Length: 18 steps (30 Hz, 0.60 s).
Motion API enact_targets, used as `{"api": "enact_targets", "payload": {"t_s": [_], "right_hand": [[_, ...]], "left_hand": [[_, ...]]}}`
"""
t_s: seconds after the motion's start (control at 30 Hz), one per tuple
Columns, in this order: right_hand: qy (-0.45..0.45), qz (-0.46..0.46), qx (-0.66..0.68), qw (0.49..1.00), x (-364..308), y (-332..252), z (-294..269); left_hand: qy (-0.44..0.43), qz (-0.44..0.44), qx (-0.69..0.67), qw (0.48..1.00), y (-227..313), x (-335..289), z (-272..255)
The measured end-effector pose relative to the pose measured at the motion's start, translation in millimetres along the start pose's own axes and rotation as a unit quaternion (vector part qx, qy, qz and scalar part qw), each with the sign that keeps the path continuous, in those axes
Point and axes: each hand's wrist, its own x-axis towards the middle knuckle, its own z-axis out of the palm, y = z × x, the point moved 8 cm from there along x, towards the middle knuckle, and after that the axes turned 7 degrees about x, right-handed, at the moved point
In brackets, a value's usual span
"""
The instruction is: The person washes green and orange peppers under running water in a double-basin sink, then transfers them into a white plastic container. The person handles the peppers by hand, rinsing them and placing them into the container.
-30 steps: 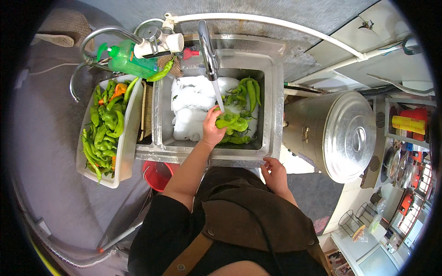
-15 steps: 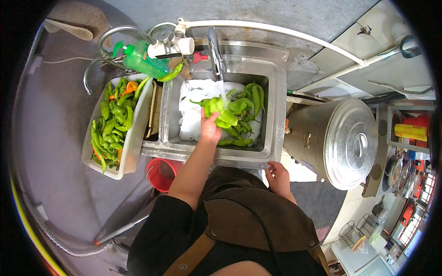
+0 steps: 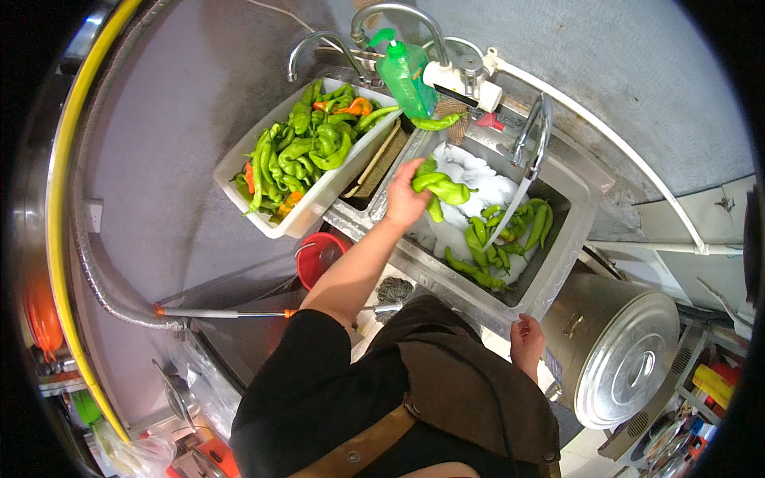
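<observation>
My left hand point(image 3: 407, 195) is closed around a few green peppers point(image 3: 443, 188), above the left rim of the steel sink point(image 3: 446, 275). Suds and more green peppers point(image 3: 484, 253) fill part of the basin, with water running from the tap point(image 3: 541, 143) onto them. Left of the sink stands a white tub point(image 3: 273, 229) heaped with green peppers point(image 3: 296, 159) and some orange ones. Hanging by the sink's front right corner is my right hand point(image 3: 526, 344), its fingers curled; whether anything is in them I cannot make out.
Behind the tub and sink are a green pump bottle point(image 3: 405, 78) and a single green pepper point(image 3: 437, 123). A red bucket point(image 3: 319, 260) stands below the sink's left end. To the right is a large lidded steel pot point(image 3: 621, 350).
My left hand has lifted peppers out from under the running water and moved left toward the tub. The view has turned, showing more of the left side. My right hand stays by the sink's front edge.
</observation>
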Motion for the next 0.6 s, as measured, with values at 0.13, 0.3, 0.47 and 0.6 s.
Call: {"api": "enact_targets", "payload": {"t_s": [0.13, 0.3, 0.47, 0.6], "right_hand": [[-0.003, 0.009, -0.004, 1.000, 9.2, -17.3, 4.5], [-0.024, 0.015, -0.012, 1.000, 11.3, -13.5, 14.1], [-0.073, 0.011, -0.086, 0.994, 19.9, -19.1, 28.5], [-0.063, -0.014, -0.063, 0.996, 27.5, -37.4, 29.8]], "left_hand": [[0.082, -0.143, -0.005, 0.986, -4.4, 28.6, -106.3], [0.234, -0.132, -0.133, 0.954, -30.5, 84.9, -315.6], [0.175, -0.483, -0.103, 0.851, -162.4, 78.0, -386.7], [0.095, -0.564, -0.156, 0.805, -266.1, 57.2, -360.0]]}}
